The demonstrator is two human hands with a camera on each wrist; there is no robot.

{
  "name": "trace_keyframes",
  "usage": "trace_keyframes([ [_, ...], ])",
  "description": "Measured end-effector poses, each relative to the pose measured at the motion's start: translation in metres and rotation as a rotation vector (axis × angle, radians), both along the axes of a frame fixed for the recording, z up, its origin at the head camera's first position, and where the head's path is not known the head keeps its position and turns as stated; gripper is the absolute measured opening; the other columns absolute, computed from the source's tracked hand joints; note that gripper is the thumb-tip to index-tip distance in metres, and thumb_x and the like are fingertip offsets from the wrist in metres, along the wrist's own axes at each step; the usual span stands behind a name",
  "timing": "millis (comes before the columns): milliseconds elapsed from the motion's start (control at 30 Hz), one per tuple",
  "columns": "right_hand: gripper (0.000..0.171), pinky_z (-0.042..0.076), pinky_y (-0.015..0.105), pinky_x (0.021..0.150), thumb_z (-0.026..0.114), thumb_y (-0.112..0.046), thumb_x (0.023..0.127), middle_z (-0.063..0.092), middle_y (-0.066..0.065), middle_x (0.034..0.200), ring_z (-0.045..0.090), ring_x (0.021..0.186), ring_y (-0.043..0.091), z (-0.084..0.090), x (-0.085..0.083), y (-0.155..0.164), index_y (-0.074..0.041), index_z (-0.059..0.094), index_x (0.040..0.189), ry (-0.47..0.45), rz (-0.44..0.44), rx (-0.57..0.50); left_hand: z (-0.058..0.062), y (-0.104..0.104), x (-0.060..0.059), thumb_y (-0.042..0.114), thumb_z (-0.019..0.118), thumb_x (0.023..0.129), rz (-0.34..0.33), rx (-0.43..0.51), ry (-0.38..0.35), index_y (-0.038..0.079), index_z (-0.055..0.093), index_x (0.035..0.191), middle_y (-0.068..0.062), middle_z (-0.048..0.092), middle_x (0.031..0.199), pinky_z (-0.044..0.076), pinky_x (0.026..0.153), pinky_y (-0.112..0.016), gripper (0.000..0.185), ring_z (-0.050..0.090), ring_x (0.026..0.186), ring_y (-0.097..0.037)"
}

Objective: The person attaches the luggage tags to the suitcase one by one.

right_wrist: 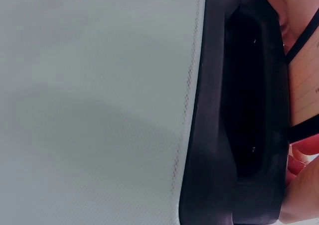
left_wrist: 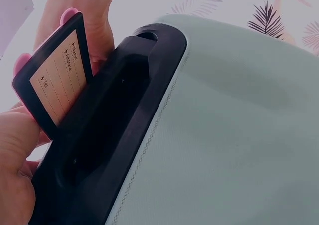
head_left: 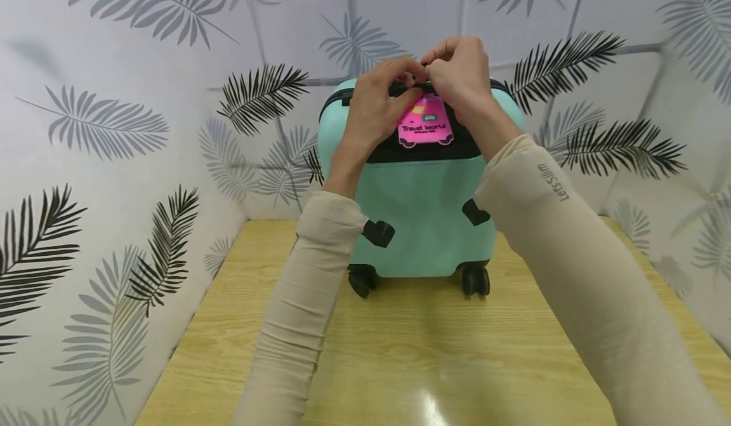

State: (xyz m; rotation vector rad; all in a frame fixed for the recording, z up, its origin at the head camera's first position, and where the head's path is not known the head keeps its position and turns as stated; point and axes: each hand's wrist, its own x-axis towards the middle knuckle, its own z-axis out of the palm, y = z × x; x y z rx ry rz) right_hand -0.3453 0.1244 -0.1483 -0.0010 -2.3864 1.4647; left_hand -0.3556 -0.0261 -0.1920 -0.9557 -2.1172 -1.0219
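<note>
A mint-green suitcase (head_left: 422, 216) stands upright on its black wheels. At its top is a black handle panel (left_wrist: 114, 100). A pink luggage tag (head_left: 425, 127) lettered "Travel World" hangs there; its back, with a lined name card (left_wrist: 62, 78), appears in the left wrist view. My left hand (head_left: 374, 99) pinches the tag's upper edge, thumb against its corner. Beside it, my right hand (head_left: 464, 77) has thumb and forefinger pinched together on a small dark strap above the tag. The fingers partly hide the strap and the grab handle.
The suitcase stands toward the back of a wooden table (head_left: 377, 362). Behind and to the left hangs a pale cloth (head_left: 114, 178) printed with grey and black leaves. Two dark corner pieces (head_left: 379, 233) jut out from the suitcase's front.
</note>
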Motion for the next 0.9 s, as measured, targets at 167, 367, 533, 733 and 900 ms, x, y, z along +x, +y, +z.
trace_keyframes([
  [167, 0.026, 0.040, 0.028, 0.064, 0.051, 0.001, 0.093, 0.063, -0.004, 0.103, 0.051, 0.102, 0.013, -0.003, -0.002, -0.004, -0.016, 0.070, 0.090, 0.014, -0.008, -0.040, -0.001, -0.002, 0.000, 0.008, 0.070, 0.098, 0.029, -0.007, 0.005, 0.008, 0.074, 0.110, -0.007, 0.069, 0.108, 0.044, 0.092, -0.025, 0.013, 0.061, 0.100, -0.018],
  [367, 0.025, 0.038, 0.025, 0.066, 0.054, 0.002, 0.097, 0.060, -0.006, 0.092, 0.050, 0.085, 0.012, -0.008, -0.001, 0.005, -0.016, 0.068, 0.088, 0.119, 0.005, -0.184, -0.005, 0.007, -0.001, 0.004, 0.066, 0.098, 0.058, 0.008, 0.079, 0.006, 0.074, 0.092, -0.007, 0.069, 0.097, 0.045, 0.087, -0.023, 0.011, 0.063, 0.095, -0.018],
  [533, 0.023, 0.040, 0.025, 0.081, 0.058, 0.001, 0.100, 0.060, -0.007, 0.083, 0.053, 0.086, 0.009, -0.014, 0.002, 0.015, -0.016, 0.069, 0.089, 0.216, 0.033, -0.209, -0.004, 0.013, 0.000, 0.001, 0.063, 0.098, 0.071, 0.013, 0.069, 0.007, 0.073, 0.085, -0.005, 0.069, 0.095, 0.044, 0.086, -0.021, 0.018, 0.064, 0.095, -0.016],
  [733, 0.022, 0.039, 0.025, 0.079, 0.065, 0.001, 0.099, 0.064, -0.008, 0.085, 0.053, 0.078, 0.008, -0.019, 0.000, 0.011, -0.016, 0.074, 0.088, 0.323, 0.102, -0.242, 0.000, 0.008, 0.001, 0.008, 0.065, 0.100, 0.119, 0.036, -0.034, 0.006, 0.065, 0.102, -0.005, 0.070, 0.092, 0.043, 0.083, -0.024, 0.003, 0.062, 0.090, -0.015],
  [900, 0.020, 0.040, 0.025, 0.077, 0.066, 0.000, 0.099, 0.065, -0.009, 0.086, 0.056, 0.077, 0.008, -0.024, 0.000, 0.006, -0.015, 0.075, 0.090, 0.410, 0.149, -0.223, 0.000, 0.003, 0.001, 0.016, 0.070, 0.099, 0.138, 0.066, -0.114, 0.007, 0.068, 0.113, -0.004, 0.074, 0.095, 0.043, 0.087, -0.022, 0.017, 0.065, 0.092, -0.012],
])
